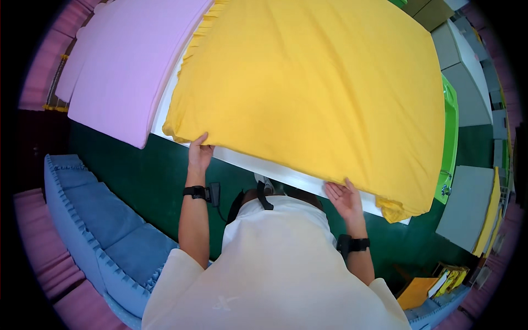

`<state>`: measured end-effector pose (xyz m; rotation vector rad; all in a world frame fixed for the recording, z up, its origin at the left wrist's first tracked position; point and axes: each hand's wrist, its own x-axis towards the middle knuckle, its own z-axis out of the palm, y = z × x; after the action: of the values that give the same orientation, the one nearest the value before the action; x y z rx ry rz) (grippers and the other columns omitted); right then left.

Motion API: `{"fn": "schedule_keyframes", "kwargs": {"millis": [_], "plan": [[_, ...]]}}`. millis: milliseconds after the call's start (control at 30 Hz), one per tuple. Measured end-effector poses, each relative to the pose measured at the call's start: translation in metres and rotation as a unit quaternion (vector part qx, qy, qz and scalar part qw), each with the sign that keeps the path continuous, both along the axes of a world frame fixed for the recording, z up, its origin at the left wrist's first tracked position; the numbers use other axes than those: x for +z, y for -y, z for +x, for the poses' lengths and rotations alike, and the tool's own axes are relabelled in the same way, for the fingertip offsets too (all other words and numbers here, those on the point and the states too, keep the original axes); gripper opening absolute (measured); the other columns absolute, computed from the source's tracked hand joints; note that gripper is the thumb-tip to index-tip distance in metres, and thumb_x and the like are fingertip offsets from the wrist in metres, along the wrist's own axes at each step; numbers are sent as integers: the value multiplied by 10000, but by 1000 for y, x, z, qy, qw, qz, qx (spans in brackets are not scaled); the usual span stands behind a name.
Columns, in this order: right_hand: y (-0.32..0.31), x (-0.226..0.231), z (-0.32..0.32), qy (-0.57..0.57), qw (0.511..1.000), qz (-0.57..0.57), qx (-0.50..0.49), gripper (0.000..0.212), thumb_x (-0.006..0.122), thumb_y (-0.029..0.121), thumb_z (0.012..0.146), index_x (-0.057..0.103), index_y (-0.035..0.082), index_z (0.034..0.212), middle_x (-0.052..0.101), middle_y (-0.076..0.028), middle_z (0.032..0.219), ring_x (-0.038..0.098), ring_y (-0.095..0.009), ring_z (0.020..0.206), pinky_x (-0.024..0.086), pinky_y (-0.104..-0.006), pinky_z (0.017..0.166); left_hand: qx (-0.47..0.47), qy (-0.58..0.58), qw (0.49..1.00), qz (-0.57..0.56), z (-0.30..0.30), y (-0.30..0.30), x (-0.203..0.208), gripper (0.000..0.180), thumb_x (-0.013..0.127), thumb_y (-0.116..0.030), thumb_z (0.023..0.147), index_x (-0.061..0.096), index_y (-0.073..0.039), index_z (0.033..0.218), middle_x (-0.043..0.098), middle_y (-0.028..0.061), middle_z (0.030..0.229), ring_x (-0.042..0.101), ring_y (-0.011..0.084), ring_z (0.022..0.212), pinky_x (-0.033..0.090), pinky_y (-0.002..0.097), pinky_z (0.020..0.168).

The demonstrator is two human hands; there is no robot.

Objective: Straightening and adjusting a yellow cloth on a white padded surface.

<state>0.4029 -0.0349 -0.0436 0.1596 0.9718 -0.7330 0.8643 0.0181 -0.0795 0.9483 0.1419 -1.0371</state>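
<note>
A yellow fitted sheet [308, 93] covers a mattress on a white bed base [264, 168] in front of me. Shallow wrinkles run across its top, and its gathered edge bunches at the near right corner. My left hand [201, 154] is closed on the sheet's near edge towards the left, thumb on top; its other fingers are partly hidden. Farther right, my right hand [345, 199] lies palm up against the near edge, fingers stretched out beside the white base. Its thumb touches the yellow cloth. Black straps with small devices circle both wrists.
Left of the bed lies a pink-covered mattress [121, 66]. A blue cushioned sofa [104, 203] stands at the lower left on the green floor [137, 170]. To the right are a green basin with a tap [446, 190], a grey panel [467, 206] and white cabinets [467, 88].
</note>
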Motion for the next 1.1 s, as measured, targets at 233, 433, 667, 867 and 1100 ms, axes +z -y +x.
{"fn": "schedule_keyframes", "kwargs": {"millis": [233, 433, 667, 867, 1100], "plan": [[0, -25, 43, -62, 987, -34, -145, 326, 579, 115, 860, 462, -24, 1131, 508, -185, 1168, 475, -312, 1141, 395, -448, 1001, -378, 245, 815, 364, 48, -12, 59, 437, 655, -219, 794, 515, 22, 1130, 596, 146, 1070, 599, 231, 951, 493, 327, 807], [-7, -28, 55, -41, 976, -129, -168, 278, 552, 114, 878, 487, 1, 1124, 543, -161, 1128, 518, -273, 1090, 433, -440, 962, -170, 682, 613, 361, 71, -15, 41, 616, 679, -340, 742, 481, 64, 1162, 534, 233, 1115, 510, 340, 1052, 418, 384, 892], [-13, -43, 46, -80, 972, -160, -150, 307, 532, 135, 893, 465, -7, 1157, 548, -173, 1143, 534, -281, 1073, 428, -439, 967, -174, 629, 598, 465, 70, 18, 36, 636, 691, -261, 696, 455, 29, 1210, 452, 218, 1198, 414, 368, 1138, 346, 408, 979], [-10, -27, 45, -91, 972, -164, -142, 313, 537, 150, 892, 468, 5, 1160, 576, -146, 1104, 560, -268, 1027, 446, -439, 942, -99, 623, 621, 465, 73, 12, 20, 597, 665, -176, 677, 464, 1, 1211, 468, 209, 1183, 439, 367, 1120, 364, 408, 967], [-7, -9, 30, -67, 974, -184, -115, 276, 548, 172, 887, 508, 26, 1118, 611, -140, 1050, 581, -261, 996, 468, -430, 907, -39, 539, 712, 449, 105, 0, -4, 494, 695, -199, 654, 564, 55, 1058, 622, 197, 949, 605, 302, 878, 467, 356, 788]]}}
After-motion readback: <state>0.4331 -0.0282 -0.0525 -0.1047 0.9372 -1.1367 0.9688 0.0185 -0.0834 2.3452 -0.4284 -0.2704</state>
